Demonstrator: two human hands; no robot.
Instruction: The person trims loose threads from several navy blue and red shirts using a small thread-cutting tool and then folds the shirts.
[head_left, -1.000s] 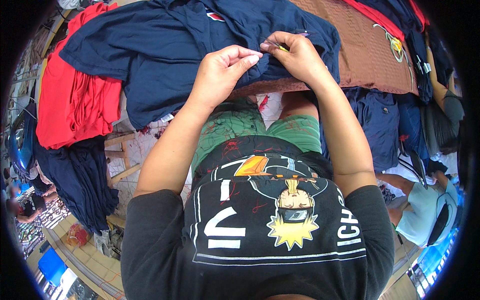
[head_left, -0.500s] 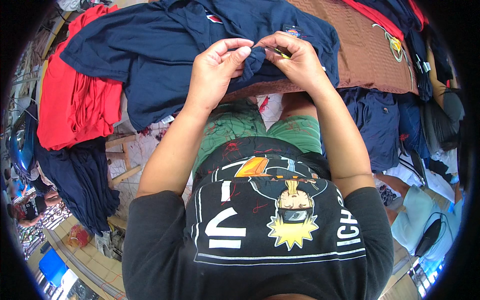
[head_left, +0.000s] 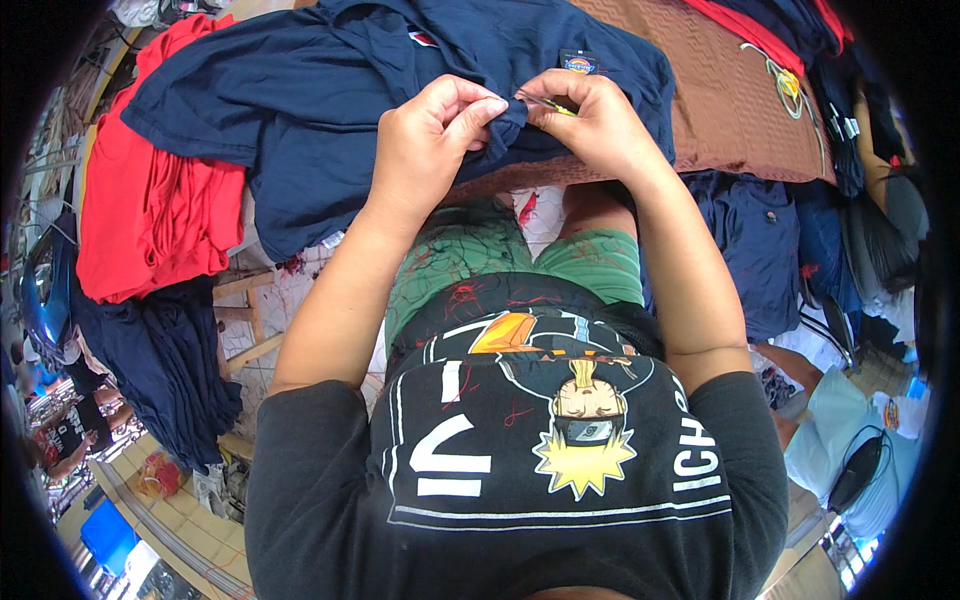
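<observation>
A navy blue shirt [head_left: 330, 110] lies spread over the table in front of me, with a label near its far right part. My left hand [head_left: 440, 125] is closed, pinching a bunched edge of the shirt between thumb and fingers. Closed around small thread snips [head_left: 562, 108] with a yellow part and a thin metal tip, my right hand [head_left: 590, 115] is just right of that edge. The tip points left at the raised cloth. Fingers hide most of the snips, and I cannot tell whether the blades touch the cloth.
A brown textured cloth [head_left: 735, 110] covers the table on the right, with a light cord [head_left: 787, 90] on it. Red folded garments [head_left: 150, 230] are stacked at the left. Navy clothing [head_left: 755, 250] hangs below the right edge. Another person in light blue [head_left: 835, 450] sits at the right.
My left hand has tilted slightly and its fingers have curled in closer to the cloth. The snips and right hand have shifted only a little.
</observation>
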